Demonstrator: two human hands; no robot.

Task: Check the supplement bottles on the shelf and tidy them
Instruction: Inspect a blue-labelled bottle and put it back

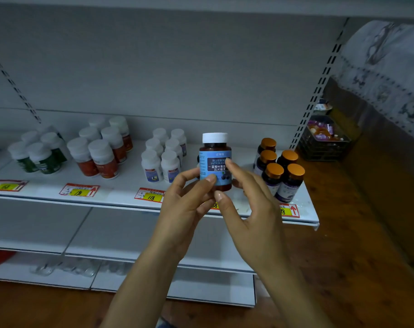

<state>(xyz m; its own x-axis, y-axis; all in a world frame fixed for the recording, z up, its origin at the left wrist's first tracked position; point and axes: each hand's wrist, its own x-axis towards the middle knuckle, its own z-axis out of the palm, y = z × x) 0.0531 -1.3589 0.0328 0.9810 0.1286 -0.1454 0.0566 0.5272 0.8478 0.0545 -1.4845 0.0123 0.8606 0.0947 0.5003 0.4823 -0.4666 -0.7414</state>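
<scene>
A dark bottle with a white cap and a blue blueberry lutein label (215,159) is held upright in front of the white shelf (120,183). My left hand (187,204) grips its lower left side, thumb across the label. My right hand (246,204) touches the right side of the bottle with fingertip and thumb tip. On the shelf stand groups of bottles: green-labelled (39,152), red-labelled (102,147), small white ones (163,155) and orange-capped dark ones (280,169).
Yellow and red price tags (79,190) line the shelf's front edge. Lower shelves (94,235) lie beneath, with clear packets (66,268) on the lowest. A dark basket of goods (324,138) and a patterned cloth (388,74) are at the right, over a wooden floor (357,233).
</scene>
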